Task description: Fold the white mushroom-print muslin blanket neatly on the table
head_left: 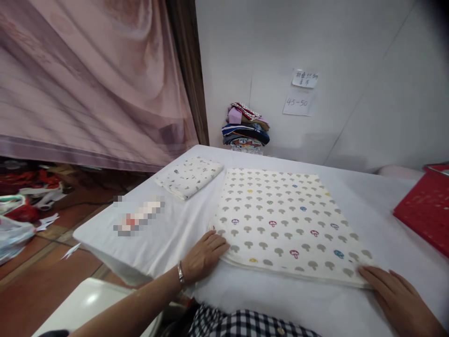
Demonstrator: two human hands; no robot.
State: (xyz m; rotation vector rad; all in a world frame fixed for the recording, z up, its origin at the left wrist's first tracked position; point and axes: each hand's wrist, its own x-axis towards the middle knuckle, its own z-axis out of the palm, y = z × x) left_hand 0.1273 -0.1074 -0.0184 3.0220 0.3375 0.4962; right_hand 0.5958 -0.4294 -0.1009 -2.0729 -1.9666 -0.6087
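Note:
A cream cloth with a mushroom print (280, 220) lies folded flat on the white table (368, 206) in front of me. My left hand (203, 255) rests flat on the cloth's near left corner, fingers stretched out. My right hand (396, 295) lies flat at the near right corner, fingertips touching the cloth's edge. Neither hand grips anything. A smaller folded cream cloth with small prints (189, 176) lies at the table's far left.
A stack of folded coloured clothes (245, 128) stands at the wall behind the table. A red perforated basket (426, 208) sits at the right edge. Pink curtain hangs on the left, with bags on the floor (17, 220). Paper notes (301, 91) hang on the wall.

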